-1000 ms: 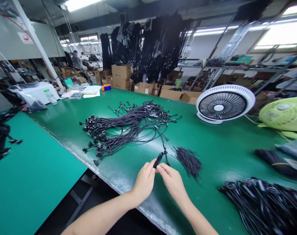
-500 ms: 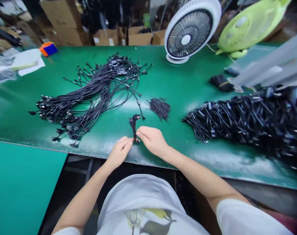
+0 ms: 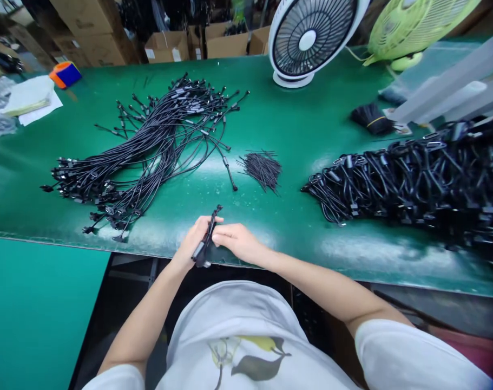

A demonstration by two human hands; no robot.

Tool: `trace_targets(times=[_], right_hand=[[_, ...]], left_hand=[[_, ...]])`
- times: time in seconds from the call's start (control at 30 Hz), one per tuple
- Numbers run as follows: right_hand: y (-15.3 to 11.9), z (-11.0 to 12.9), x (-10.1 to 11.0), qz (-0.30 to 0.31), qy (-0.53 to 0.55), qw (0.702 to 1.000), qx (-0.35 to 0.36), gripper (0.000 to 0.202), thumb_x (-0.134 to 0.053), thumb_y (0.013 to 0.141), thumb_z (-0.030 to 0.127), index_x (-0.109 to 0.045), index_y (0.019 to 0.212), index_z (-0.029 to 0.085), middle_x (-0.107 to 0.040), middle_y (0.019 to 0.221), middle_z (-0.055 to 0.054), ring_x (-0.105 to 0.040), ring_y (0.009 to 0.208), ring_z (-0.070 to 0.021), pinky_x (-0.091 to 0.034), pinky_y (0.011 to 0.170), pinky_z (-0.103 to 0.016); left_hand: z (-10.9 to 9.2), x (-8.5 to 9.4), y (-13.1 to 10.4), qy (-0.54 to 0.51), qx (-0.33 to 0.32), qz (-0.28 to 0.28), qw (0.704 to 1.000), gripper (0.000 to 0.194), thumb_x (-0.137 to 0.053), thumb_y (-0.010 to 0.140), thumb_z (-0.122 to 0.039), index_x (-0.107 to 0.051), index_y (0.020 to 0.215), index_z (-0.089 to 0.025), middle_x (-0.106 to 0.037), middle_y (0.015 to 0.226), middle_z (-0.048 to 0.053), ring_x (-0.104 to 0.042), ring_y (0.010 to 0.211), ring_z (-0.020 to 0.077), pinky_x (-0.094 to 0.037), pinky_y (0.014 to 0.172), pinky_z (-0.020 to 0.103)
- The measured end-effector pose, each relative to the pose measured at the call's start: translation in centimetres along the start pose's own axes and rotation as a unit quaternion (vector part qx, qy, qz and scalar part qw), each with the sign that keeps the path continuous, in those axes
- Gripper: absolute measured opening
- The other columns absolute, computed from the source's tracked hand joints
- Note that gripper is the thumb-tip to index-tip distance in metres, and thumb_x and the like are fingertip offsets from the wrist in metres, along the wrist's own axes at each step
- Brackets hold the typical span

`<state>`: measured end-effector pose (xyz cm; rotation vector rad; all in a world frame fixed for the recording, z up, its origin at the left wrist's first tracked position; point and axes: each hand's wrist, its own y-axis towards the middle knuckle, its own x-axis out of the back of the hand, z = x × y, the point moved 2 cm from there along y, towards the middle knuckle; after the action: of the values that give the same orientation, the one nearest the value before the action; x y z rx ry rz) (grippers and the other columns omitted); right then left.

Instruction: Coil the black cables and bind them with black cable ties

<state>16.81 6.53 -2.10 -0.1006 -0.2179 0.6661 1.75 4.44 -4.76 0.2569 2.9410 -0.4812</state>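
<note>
A short folded bundle of black cable (image 3: pixel 209 236) slants across my left hand (image 3: pixel 192 240), whose fingers are closed around it above the table's near edge. My right hand (image 3: pixel 236 241) is pinched against the middle of the bundle from the right. What its fingertips grip is too small to make out. Beyond the hands lies a small heap of short thin black ties (image 3: pixel 262 170). A large sheaf of loose black cables (image 3: pixel 149 146) with connectors at their ends spreads over the table to the left.
Many folded black cables (image 3: pixel 408 189) are piled at right on the green table (image 3: pixel 295 227). A banded black bundle (image 3: pixel 372 118) lies behind them. A white fan (image 3: pixel 307 40) and a green fan (image 3: pixel 416 27) stand at the back; papers (image 3: pixel 33 100) lie far left, near cardboard boxes (image 3: pixel 87 32).
The cable bundle has turned from upright to slanted and come closer to me. My left hand now lies along it, and my right hand has moved slightly down and left. The camera view has shifted a little.
</note>
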Motion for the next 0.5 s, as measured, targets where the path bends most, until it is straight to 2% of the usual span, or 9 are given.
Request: trace_targets(times=[0.07,0.13,0.2,0.27,0.33,0.4,0.47,0.5], right_hand=[[-0.1,-0.8,-0.5,0.017,0.095,0.993,-0.061,0.029,-0.051,0.083,0.04,-0.051,0.065,0.017,-0.043,0.058,0.005,-0.031,0.048,-0.0076,-0.023,0.051,-0.022],[-0.2,-1.3,-0.4,0.013,0.127,0.988,-0.084,0.031,-0.052,0.081,0.044,-0.051,0.066,0.017,-0.043,0.059,0.005,-0.028,0.048,-0.007,-0.021,0.049,-0.022],[-0.1,-1.3,-0.1,-0.001,0.08,0.995,-0.06,0.031,-0.053,0.081,0.042,-0.052,0.063,0.017,-0.046,0.061,0.004,-0.035,0.053,-0.0081,-0.025,0.053,-0.022],[0.0,-1.1,0.1,-0.011,0.02,0.999,-0.032,0.031,-0.052,0.082,0.039,-0.052,0.062,0.016,-0.047,0.061,0.003,-0.041,0.059,-0.0095,-0.029,0.058,-0.022],[-0.1,-1.1,0.0,-0.02,-0.007,0.999,-0.029,0.032,-0.049,0.085,0.037,-0.052,0.061,0.016,-0.048,0.061,0.003,-0.043,0.06,-0.01,-0.031,0.06,-0.023],[-0.3,-1.1,-0.2,-0.041,-0.055,0.998,-0.015,0.033,-0.044,0.09,0.035,-0.052,0.064,0.016,-0.051,0.063,0.002,-0.046,0.06,-0.0105,-0.034,0.061,-0.023],[-0.6,-0.9,-0.4,-0.072,-0.169,0.982,0.037,0.033,-0.039,0.095,0.032,-0.056,0.071,0.016,-0.058,0.071,-0.002,-0.052,0.065,-0.0125,-0.037,0.065,-0.025],[-0.8,-0.8,-0.3,-0.092,-0.244,0.963,0.068,0.034,-0.037,0.096,0.031,-0.059,0.076,0.016,-0.061,0.076,-0.004,-0.055,0.07,-0.0142,-0.038,0.068,-0.026]], left_hand=[[-0.5,-0.2,-0.3,-0.039,-0.016,0.022,0.999,0.055,-0.063,0.081,-0.062,-0.059,0.113,-0.017,-0.067,0.105,0.009,-0.063,0.095,0.0207,-0.047,0.08,0.029],[-1.0,-0.4,-0.7,-0.075,-0.009,0.05,0.996,0.053,-0.075,0.077,-0.046,-0.052,0.117,-0.021,-0.061,0.125,0.012,-0.059,0.112,0.0241,-0.046,0.09,0.033],[-1.2,-0.6,-1.1,-0.099,0.003,0.09,0.991,0.053,-0.079,0.076,-0.032,-0.046,0.118,-0.024,-0.055,0.137,0.013,-0.052,0.125,0.0265,-0.041,0.1,0.039],[-1.3,-0.9,-1.4,-0.113,-0.001,0.108,0.988,0.049,-0.077,0.078,-0.026,-0.043,0.114,-0.025,-0.051,0.143,0.014,-0.046,0.132,0.0272,-0.036,0.106,0.044],[-1.1,-1.3,-1.5,-0.128,-0.005,0.1,0.987,0.048,-0.076,0.078,-0.026,-0.041,0.111,-0.025,-0.051,0.143,0.014,-0.047,0.132,0.027,-0.034,0.107,0.046],[-0.9,-1.7,-1.5,-0.141,0.005,0.069,0.988,0.052,-0.075,0.078,-0.026,-0.036,0.113,-0.026,-0.053,0.14,0.014,-0.052,0.126,0.025,-0.038,0.104,0.044],[-0.7,-2.0,-1.6,-0.133,0.026,0.03,0.99,0.056,-0.073,0.078,-0.023,-0.033,0.116,-0.026,-0.059,0.131,0.011,-0.062,0.11,0.0204,-0.047,0.092,0.036],[-0.7,-2.1,-1.6,-0.12,0.037,0.014,0.992,0.055,-0.071,0.078,-0.022,-0.033,0.117,-0.026,-0.062,0.123,0.009,-0.066,0.097,0.0176,-0.05,0.082,0.031]])
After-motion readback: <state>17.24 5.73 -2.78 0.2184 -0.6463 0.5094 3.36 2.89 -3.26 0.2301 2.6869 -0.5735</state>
